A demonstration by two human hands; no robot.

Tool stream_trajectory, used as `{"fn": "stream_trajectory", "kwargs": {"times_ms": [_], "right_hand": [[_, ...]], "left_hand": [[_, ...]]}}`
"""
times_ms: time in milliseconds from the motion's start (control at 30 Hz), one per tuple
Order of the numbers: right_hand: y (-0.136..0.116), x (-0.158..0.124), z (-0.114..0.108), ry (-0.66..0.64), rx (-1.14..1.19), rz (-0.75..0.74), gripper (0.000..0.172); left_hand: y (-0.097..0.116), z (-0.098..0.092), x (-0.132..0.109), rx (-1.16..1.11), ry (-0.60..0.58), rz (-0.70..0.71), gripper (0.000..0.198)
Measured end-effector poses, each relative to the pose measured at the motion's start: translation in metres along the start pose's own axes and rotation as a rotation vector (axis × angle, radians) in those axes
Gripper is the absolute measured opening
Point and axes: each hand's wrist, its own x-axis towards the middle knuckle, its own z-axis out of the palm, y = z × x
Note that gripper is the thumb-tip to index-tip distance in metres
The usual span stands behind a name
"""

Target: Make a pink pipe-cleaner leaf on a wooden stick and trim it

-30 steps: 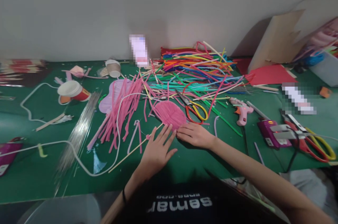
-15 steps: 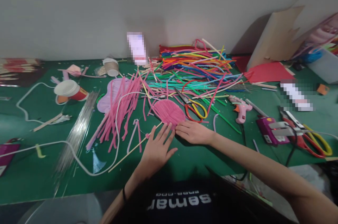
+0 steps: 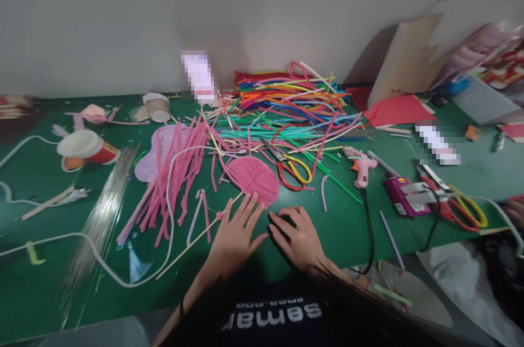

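Note:
My left hand (image 3: 235, 235) lies flat on the green table (image 3: 61, 281), fingers spread, their tips just below a round pink fan-shaped piece of pipe cleaners (image 3: 254, 180). A thin wooden stick (image 3: 192, 246) runs from that piece down to the left past the hand. My right hand (image 3: 297, 235) rests beside it on the table with fingers bent and apart, holding nothing, just below the pink piece.
A heap of coloured pipe cleaners (image 3: 286, 104) and a bundle of pink ones (image 3: 176, 178) lie behind. Red-and-yellow scissors (image 3: 290, 167), a pink glue gun (image 3: 358, 164), a purple tool (image 3: 403, 197), more scissors (image 3: 454, 202), paper cups (image 3: 84, 148), a white cord (image 3: 102, 259), wires (image 3: 102, 210).
My right hand has drawn back from the pink piece's edge toward me, its arm now tucked in. The view has shifted to the right. My left hand stays flat.

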Motion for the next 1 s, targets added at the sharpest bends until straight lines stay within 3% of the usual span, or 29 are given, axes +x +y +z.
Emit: {"fn": "stream_trajectory", "kwargs": {"times_ms": [233,700,900,1000], "right_hand": [[-0.008,0.003,0.009,-0.045,-0.095,0.053,0.037],[0.000,0.014,0.004,-0.114,-0.140,0.010,0.034],[0.008,0.010,-0.001,0.044,-0.082,0.000,0.031],[0.005,0.010,0.002,0.029,-0.148,-0.034,0.030]], "left_hand": [[-0.001,0.000,0.000,-0.011,-0.023,0.021,0.053],[0.001,-0.004,0.001,-0.048,-0.018,-0.003,0.049],[0.003,-0.004,0.000,-0.049,0.023,-0.019,0.052],[0.002,-0.003,-0.001,-0.042,0.019,-0.010,0.051]]}}
